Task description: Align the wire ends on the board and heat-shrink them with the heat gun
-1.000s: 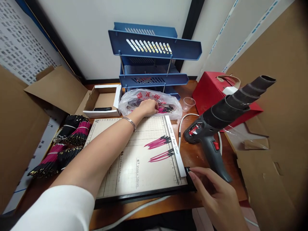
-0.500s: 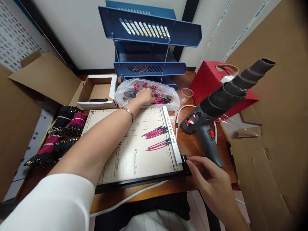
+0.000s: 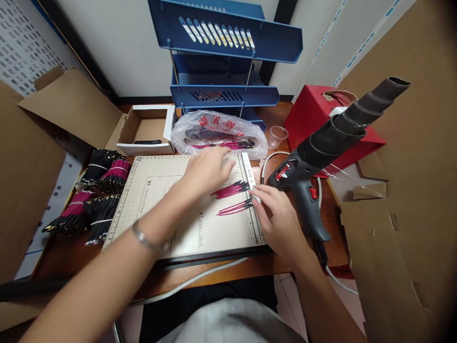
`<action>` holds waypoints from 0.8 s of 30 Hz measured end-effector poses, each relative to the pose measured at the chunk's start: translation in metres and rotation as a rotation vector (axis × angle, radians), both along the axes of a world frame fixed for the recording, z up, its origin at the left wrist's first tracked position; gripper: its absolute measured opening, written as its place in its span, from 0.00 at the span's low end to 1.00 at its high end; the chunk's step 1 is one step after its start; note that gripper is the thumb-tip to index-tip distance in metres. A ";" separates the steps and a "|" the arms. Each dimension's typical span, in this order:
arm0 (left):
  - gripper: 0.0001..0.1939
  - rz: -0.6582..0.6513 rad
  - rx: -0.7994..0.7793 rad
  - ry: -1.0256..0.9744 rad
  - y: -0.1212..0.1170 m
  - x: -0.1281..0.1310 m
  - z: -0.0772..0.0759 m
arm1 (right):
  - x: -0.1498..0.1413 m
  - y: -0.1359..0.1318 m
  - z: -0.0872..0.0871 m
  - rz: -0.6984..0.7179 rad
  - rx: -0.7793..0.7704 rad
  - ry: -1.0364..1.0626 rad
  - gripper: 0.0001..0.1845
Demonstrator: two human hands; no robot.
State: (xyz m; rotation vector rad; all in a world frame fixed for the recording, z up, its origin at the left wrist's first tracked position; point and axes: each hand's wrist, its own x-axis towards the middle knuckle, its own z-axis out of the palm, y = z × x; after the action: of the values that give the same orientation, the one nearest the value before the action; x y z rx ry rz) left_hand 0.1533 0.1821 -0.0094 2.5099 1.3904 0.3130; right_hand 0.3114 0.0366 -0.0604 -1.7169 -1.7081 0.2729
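Observation:
My left hand, smeared by motion, is over the far part of the paper cutter board, just in front of a clear plastic bag of magenta and black wires. Whether it holds anything is hidden. My right hand is open at the cutter's white strip, fingers stretched out over its near part and the black-tipped wire ends. Two small groups of magenta wires, a farther group and a nearer group, lie on the board with their black ends against the strip.
Banded bundles of wires lie left of the board. Behind are a small open box, a blue tray rack and a clear cup. A heat gun stands on the right before a red box; a white cable crosses the front.
My left hand has come out of the plastic bag towards me, over the board. My right hand has left the black end piece and moved up to the white strip.

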 end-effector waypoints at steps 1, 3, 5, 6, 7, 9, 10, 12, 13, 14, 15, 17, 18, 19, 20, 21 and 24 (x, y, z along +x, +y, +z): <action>0.25 -0.006 0.002 -0.004 -0.024 -0.006 -0.002 | -0.001 0.011 -0.002 0.018 0.007 -0.033 0.18; 0.30 -0.046 -0.002 0.043 -0.066 -0.013 -0.012 | -0.003 0.031 -0.006 0.014 -0.049 -0.082 0.18; 0.35 -0.053 -0.027 0.105 -0.093 -0.012 -0.025 | -0.004 0.045 -0.009 -0.012 -0.092 -0.090 0.17; 0.35 -0.026 -0.021 0.121 -0.101 -0.011 -0.031 | -0.004 0.049 -0.010 -0.023 -0.103 -0.087 0.16; 0.36 -0.007 -0.015 0.131 -0.104 -0.009 -0.035 | -0.003 0.051 -0.011 -0.029 -0.108 -0.083 0.15; 0.36 0.010 0.006 0.141 -0.105 -0.006 -0.041 | -0.003 0.048 -0.010 -0.029 -0.116 -0.077 0.13; 0.35 0.004 0.013 0.145 -0.104 -0.006 -0.042 | -0.002 0.045 -0.009 -0.025 -0.119 -0.073 0.12; 0.33 -0.011 0.024 0.155 -0.102 -0.009 -0.042 | -0.002 0.037 -0.008 -0.014 -0.123 -0.064 0.11; 0.33 -0.016 0.033 0.157 -0.101 -0.010 -0.041 | -0.002 0.032 -0.008 -0.009 -0.123 -0.059 0.10; 0.33 -0.020 0.048 0.154 -0.101 -0.011 -0.041 | -0.002 0.029 -0.008 -0.006 -0.122 -0.054 0.09; 0.33 -0.027 0.068 0.147 -0.100 -0.012 -0.041 | -0.002 0.026 -0.010 -0.007 -0.119 -0.049 0.09; 0.34 -0.065 0.105 0.128 -0.098 -0.010 -0.042 | -0.001 0.024 -0.013 -0.010 -0.109 -0.037 0.09; 0.35 -0.091 0.114 0.122 -0.096 -0.009 -0.042 | -0.001 0.025 -0.015 -0.012 -0.104 -0.031 0.09; 0.35 -0.118 0.115 0.119 -0.094 -0.007 -0.043 | -0.001 0.027 -0.015 -0.014 -0.101 -0.026 0.09; 0.35 -0.142 0.112 0.120 -0.093 -0.005 -0.043 | 0.000 0.027 -0.014 -0.018 -0.100 -0.024 0.10; 0.34 -0.160 0.113 0.121 -0.092 -0.004 -0.042 | 0.000 0.027 -0.010 -0.028 -0.096 -0.021 0.11; 0.29 -0.169 0.145 0.108 -0.092 -0.004 -0.039 | -0.002 0.004 0.019 -0.048 -0.059 0.057 0.12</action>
State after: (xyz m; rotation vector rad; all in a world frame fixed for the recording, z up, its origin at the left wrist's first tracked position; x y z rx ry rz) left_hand 0.1497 0.0904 -0.0485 2.7799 1.2216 0.2562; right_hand 0.3098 0.0411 -0.0415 -1.7737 -1.6310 0.3504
